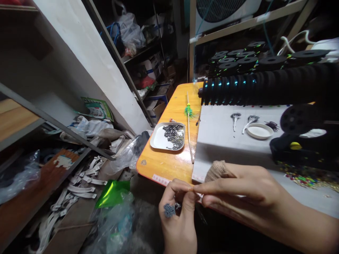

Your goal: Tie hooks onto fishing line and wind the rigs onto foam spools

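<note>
My left hand (pixel 180 217) is closed at the lower middle, thumb and forefinger pinched together. A small grey-blue bundle with a bead-like, knobbly head (pixel 169 210) pokes out between its fingers. My right hand (pixel 246 190) reaches in from the right, its fingertips meeting those of the left at the pinch. What lies between the touching fingertips is too small to make out. Tan, string-like wrapping (pixel 217 170) shows at the right hand's far fingers; I cannot tell whether it is wound on a finger. A thin dark strand (pixel 201 215) hangs below the hands.
On the yellow table (pixel 148 165) sits a white tray (pixel 159 139) of small dark pieces, beside a thin stick (pixel 189 134) with green threads. Grey tufted pieces (pixel 235 120) and a round white dish (pixel 259 131) lie on the pale board. Black spools (pixel 227 65) and loose colourful beads (pixel 304 176) are right.
</note>
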`<state>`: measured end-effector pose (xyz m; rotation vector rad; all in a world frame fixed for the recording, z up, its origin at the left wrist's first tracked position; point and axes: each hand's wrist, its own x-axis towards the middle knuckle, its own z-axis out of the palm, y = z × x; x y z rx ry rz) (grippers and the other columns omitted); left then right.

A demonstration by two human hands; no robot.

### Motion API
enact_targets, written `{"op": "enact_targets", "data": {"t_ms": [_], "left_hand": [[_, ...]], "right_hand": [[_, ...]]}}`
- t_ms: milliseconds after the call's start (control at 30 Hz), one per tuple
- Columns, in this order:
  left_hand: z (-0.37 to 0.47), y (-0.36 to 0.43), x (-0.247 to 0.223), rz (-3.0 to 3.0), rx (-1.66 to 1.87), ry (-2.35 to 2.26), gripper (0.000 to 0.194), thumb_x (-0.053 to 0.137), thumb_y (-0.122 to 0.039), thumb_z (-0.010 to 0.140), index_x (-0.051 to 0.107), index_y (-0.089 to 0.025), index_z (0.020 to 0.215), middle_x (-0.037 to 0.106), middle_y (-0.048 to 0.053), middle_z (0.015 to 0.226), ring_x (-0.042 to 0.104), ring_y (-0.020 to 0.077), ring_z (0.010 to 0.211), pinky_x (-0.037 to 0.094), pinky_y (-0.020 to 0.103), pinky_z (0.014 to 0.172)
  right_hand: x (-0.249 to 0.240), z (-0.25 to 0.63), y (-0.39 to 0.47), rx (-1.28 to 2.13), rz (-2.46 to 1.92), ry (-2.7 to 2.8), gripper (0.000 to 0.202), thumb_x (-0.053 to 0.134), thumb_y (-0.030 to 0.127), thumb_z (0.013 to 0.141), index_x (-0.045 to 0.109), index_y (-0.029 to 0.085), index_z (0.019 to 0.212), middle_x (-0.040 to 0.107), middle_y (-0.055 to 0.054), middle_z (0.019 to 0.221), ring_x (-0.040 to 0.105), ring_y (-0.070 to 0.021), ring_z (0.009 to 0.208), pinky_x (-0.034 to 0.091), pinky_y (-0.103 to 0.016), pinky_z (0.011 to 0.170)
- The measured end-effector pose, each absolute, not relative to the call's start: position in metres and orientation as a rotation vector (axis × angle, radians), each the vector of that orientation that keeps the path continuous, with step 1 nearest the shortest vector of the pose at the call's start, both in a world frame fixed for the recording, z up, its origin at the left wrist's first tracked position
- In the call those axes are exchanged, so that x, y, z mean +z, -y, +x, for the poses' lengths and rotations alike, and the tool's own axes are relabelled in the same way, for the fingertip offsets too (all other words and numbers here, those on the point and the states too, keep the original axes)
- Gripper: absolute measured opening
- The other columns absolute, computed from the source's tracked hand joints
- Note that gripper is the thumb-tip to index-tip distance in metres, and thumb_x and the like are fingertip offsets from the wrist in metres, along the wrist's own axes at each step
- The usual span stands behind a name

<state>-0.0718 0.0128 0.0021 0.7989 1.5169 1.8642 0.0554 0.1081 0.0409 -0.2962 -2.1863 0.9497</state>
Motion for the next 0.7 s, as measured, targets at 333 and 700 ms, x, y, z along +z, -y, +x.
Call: {"op": "enact_targets", "data": {"t_ms": [333, 700], "left_hand": [[-0.102, -0.008, -0.005, 1.457, 1.935, -1.772, 0.011, 0.062, -0.012, 0.087, 0.065, -0.021, 0.082, 0.064, 0.001, 0.076, 0.061, 0.0155, 0.073, 0.049, 0.025, 0.072], [-0.167, -0.041, -0.004, 1.792, 1.131, -2.179, 0.031, 0.064, -0.03, 0.088, 0.065, -0.028, 0.119, 0.06, 0.009, 0.123, 0.063, 0.0153, 0.072, 0.048, 0.027, 0.062]], "right_hand": [[0.041, 0.055, -0.103, 0.428, -0.359, 2.398, 0.016, 0.049, 0.005, 0.09, 0.062, 0.013, 0.092, 0.058, -0.006, 0.075, 0.052, -0.0164, 0.066, 0.04, -0.028, 0.054], [0.061, 0.051, -0.118, 0.781, -0.527, 2.285, 0.017, 0.05, 0.016, 0.093, 0.056, 0.019, 0.077, 0.055, 0.0, 0.068, 0.047, -0.0098, 0.057, 0.039, -0.022, 0.051]]}}
